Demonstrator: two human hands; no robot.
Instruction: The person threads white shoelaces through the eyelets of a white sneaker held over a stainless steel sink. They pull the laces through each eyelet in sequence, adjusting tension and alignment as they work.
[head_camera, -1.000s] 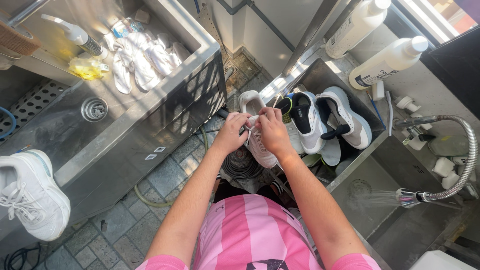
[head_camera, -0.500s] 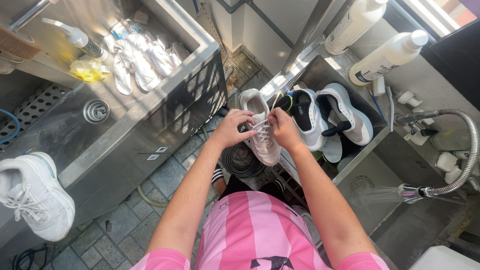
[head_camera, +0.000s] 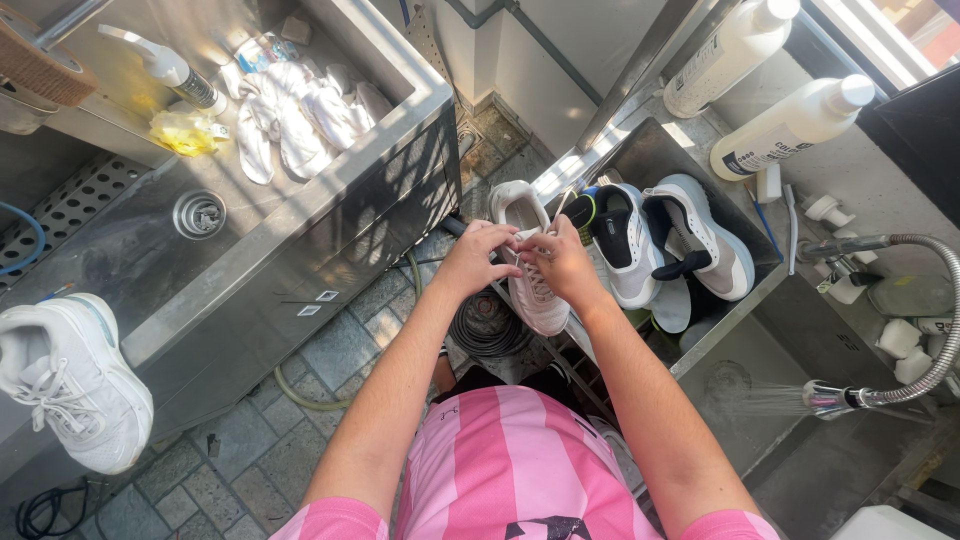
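Note:
Both hands meet over a white sneaker (head_camera: 525, 225) held above the paved floor between two steel sinks. My left hand (head_camera: 475, 262) grips the shoe's left side near the laces. My right hand (head_camera: 562, 264) pinches the laces on the right side, a thin lace strand running up from the fingers. The shoe's heel opening points away from me and its toe points toward my pink striped shirt. Fingers hide the middle of the lacing.
Two grey-and-white sneakers (head_camera: 660, 245) lie in the right sink (head_camera: 740, 300), where a hose sprayer (head_camera: 835, 398) runs water. Another white sneaker (head_camera: 65, 385) rests on the left sink's rim (head_camera: 300, 215). Rags, a spray bottle (head_camera: 170, 68), two white bottles (head_camera: 790, 125) and a coiled hose (head_camera: 490, 325) surround me.
The shoe has tilted slightly and both hands have shifted along its laces, the right hand now drawing a lace strand upward. The surroundings stay as they were.

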